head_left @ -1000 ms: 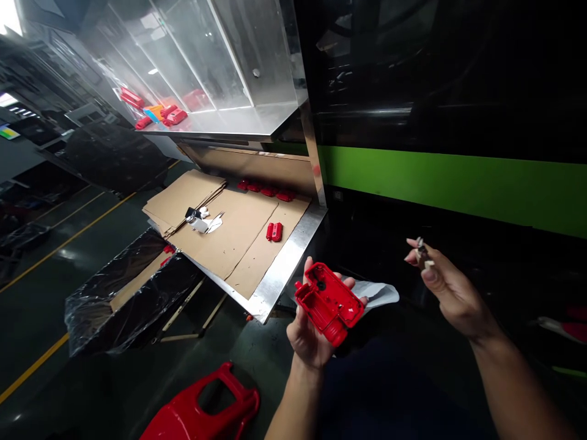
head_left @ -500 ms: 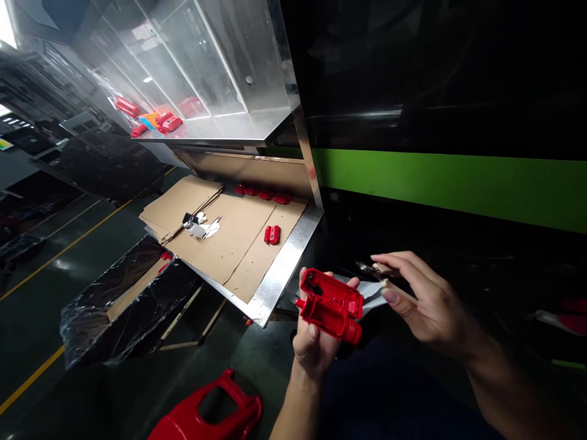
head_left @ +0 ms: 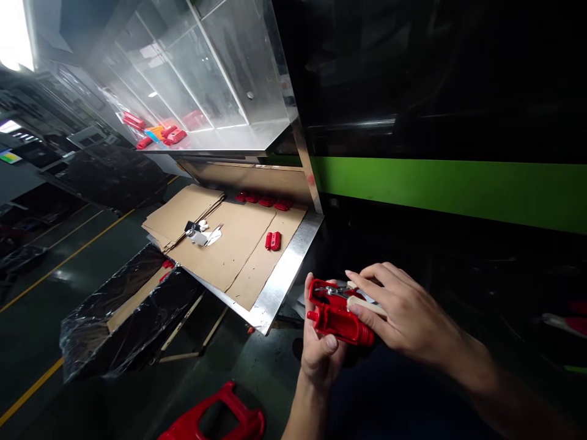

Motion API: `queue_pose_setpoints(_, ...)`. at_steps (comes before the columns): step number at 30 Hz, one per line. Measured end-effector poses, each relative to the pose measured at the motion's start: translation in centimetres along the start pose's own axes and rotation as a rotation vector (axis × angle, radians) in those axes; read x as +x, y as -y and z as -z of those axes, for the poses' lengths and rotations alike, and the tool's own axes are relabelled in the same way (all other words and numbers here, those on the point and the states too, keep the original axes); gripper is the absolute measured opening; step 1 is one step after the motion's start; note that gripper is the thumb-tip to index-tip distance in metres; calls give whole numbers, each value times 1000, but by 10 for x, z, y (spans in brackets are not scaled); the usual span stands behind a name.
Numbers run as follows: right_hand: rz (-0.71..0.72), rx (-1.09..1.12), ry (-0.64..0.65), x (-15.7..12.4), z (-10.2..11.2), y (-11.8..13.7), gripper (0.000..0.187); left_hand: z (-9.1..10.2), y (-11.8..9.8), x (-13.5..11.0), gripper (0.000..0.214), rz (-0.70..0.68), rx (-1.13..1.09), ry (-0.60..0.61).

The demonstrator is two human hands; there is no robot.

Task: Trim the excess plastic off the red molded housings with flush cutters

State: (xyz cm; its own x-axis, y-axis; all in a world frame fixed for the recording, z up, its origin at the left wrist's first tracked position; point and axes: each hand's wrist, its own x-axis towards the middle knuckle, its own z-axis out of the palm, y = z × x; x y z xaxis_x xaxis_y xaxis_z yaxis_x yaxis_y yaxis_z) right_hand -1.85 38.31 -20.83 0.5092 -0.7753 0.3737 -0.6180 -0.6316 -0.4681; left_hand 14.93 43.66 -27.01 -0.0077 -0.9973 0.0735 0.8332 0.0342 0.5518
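Observation:
A hollow red plastic case (head_left: pixel 342 324), made of two joined halves, lies open side up in my left hand (head_left: pixel 320 354), whose fingers and thumb hold its near end. My right hand (head_left: pixel 397 305) grips pliers (head_left: pixel 367 304) with pale handles. The metal jaws reach into the upper half of the case, touching or very near its inner wall; I cannot tell which. Some whitish sheet or cloth shows partly behind the hands. Closest on the table is a similar red case (head_left: pixel 273 241), lying by itself.
Cardboard sheets (head_left: pixel 247 244) cover the metal-edged table (head_left: pixel 287 269). Several red parts (head_left: pixel 266 201) line its back, and a small bottle (head_left: pixel 197 237) stands left. More red parts (head_left: pixel 174 135) sit on the metal shelf. A black-lined box (head_left: pixel 123 311) and red stool (head_left: pixel 215 415) are below.
My right hand has moved left and brought the pliers' jaws from beside the red case into its upper half. My left hand and the case have shifted slightly right.

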Motion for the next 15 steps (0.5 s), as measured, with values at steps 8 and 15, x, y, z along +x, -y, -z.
queue_pose_setpoints(8,-17,13,89,1,4,1,49,-2,-2,-1,102,27,-7,12)
queue_pose_setpoints(15,-5,-19,70,5,7,4,48,-3,-1,-2,89,51,-5,23)
